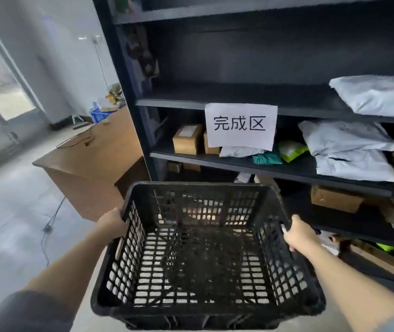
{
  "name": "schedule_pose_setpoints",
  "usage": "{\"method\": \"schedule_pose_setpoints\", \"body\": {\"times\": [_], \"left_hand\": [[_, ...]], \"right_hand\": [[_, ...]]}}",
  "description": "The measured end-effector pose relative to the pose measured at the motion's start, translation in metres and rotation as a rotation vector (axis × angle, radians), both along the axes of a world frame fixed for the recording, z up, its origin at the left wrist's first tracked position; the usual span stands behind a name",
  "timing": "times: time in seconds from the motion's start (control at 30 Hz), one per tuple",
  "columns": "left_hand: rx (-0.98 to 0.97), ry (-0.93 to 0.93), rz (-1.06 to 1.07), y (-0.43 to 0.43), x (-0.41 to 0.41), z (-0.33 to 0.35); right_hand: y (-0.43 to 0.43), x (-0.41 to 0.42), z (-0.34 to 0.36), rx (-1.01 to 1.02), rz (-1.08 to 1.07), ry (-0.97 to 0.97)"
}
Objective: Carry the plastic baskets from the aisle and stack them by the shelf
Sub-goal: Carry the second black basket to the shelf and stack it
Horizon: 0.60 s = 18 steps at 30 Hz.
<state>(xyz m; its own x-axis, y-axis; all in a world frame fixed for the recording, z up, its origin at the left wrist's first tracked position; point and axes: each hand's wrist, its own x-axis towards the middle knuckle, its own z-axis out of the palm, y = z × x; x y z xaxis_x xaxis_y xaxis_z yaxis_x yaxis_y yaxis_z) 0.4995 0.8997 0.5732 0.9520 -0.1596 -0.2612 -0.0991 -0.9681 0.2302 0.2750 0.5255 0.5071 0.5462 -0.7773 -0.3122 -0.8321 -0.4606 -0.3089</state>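
I hold a black plastic basket (200, 305) with latticed walls and floor in front of me, off the floor, empty inside. My left hand (113, 220) grips its left rim. My right hand (297, 232) grips its right rim, fingers curled over the edge. Directly beyond the basket stands the dark metal shelf (258, 164); the basket's far edge is close to the lower levels.
The shelf holds grey mail bags (349, 149), small cardboard boxes (187, 139) and a white paper sign (240, 125). A brown wooden desk (90, 161) stands to the left of the shelf, with a cable (52, 219) trailing on the pale floor. A blue crate (98, 115) is farther back.
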Motion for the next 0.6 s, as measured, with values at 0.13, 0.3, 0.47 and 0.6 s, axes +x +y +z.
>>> {"method": "schedule_pose_setpoints", "body": {"times": [0.13,0.3,0.47,0.6], "left_hand": [[-0.054,0.039,0.052,0.003,0.045,-0.038],[-0.007,0.087,0.034,0.000,0.109,-0.074],[0.067,0.185,-0.036,-0.024,0.195,-0.125],[0.058,0.163,-0.158,-0.048,0.252,-0.179]], "right_hand": [[0.000,0.046,-0.042,0.041,0.027,0.046],[0.006,0.094,-0.065,0.060,-0.010,0.102],[0.012,0.134,-0.086,0.077,-0.121,0.157],[0.022,0.154,-0.106,0.099,-0.253,0.111]]}}
